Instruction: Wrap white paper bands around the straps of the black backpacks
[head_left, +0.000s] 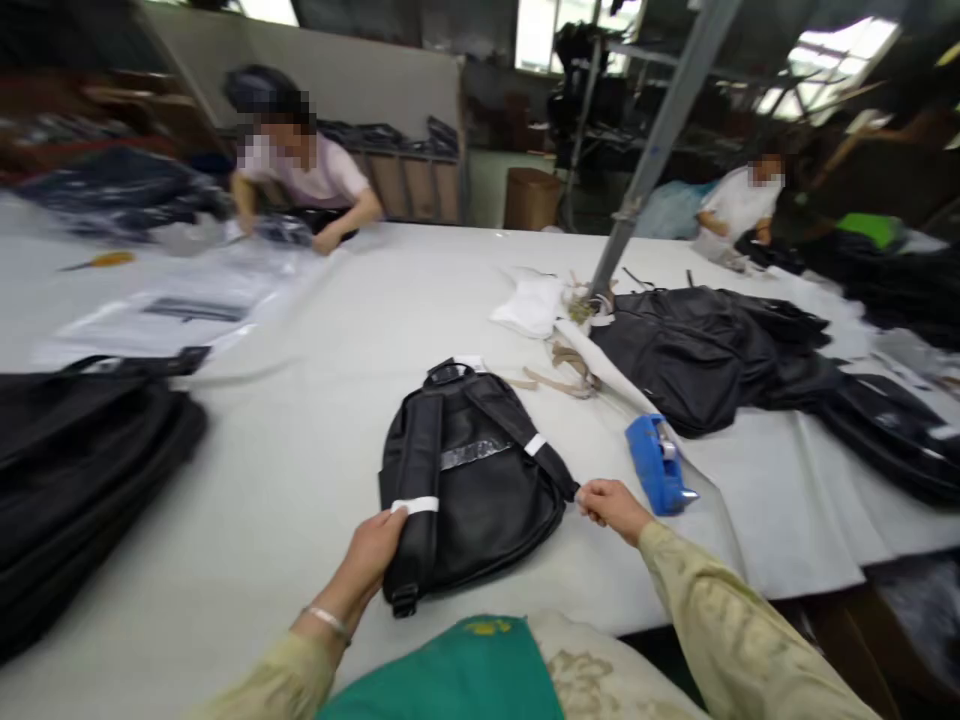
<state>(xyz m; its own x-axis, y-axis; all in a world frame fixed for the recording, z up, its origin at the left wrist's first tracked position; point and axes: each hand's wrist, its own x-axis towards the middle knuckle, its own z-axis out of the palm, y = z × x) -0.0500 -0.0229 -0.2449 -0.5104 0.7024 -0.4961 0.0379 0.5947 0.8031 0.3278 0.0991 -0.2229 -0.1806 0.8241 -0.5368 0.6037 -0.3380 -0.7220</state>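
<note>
A black backpack (495,510) lies on the white table in front of me, its shoulder straps facing up and its top handle pointing away. White bands wrap both straps, and a strip of clear tape crosses the back panel. My left hand (371,550) grips the left strap at its white band, thumb on top. At the bag's lower right edge, my right hand (611,505) pinches the end of the right strap. A blue tape dispenser (656,465) sits just beyond my right hand.
More black bags lie at the left (82,480) and right (675,340). A metal post (652,150) rises behind the table's middle, with cords and a white packet (532,302) near its base. Two people work at the far side. Yellow scissors (112,259) lie far left.
</note>
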